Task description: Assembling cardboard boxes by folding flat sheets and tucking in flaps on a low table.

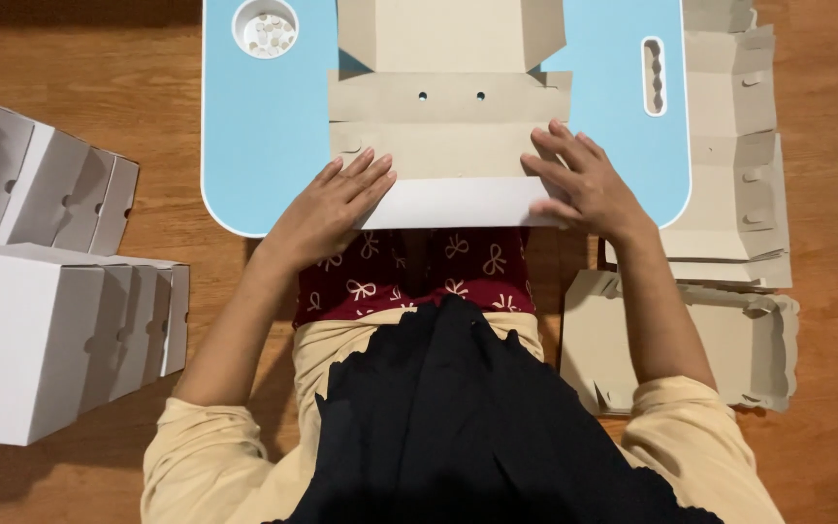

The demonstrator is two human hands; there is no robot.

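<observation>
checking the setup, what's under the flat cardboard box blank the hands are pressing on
The box blank lies on a light blue table, pressed by the left hand and right hand. The tabletop beneath the cardboard is covered, so anything there is hidden.

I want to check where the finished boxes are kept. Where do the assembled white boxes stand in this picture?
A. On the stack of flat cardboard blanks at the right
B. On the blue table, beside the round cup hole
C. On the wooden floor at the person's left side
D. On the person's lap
C: the assembled white boxes stand in rows on the wooden floor at the person's left, away from the blue table and the flat cardboard blanks.
</observation>
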